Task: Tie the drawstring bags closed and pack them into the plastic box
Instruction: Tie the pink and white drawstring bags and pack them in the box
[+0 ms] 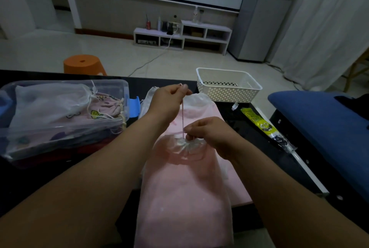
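Note:
A pink drawstring bag (pixel 183 193) lies on the dark table in front of me, its mouth gathered into a pucker (pixel 184 143). My left hand (pixel 169 99) pinches the pink drawstring (pixel 182 115) and holds it taut, away from me. My right hand (pixel 209 135) pinches the string at the gathered mouth. More bags (pixel 201 111) lie flat under and beyond this one. The clear plastic box (pixel 63 137) stands at the left, holding several tied bags, white and pink patterned.
A white perforated basket (pixel 229 85) stands at the table's far right edge. A yellow-green wrapped packet (pixel 259 121) lies to the right. A blue cushion (pixel 319 123) is at far right, an orange stool (pixel 83 64) behind the table, and a blue object (pixel 134 105) beside the box.

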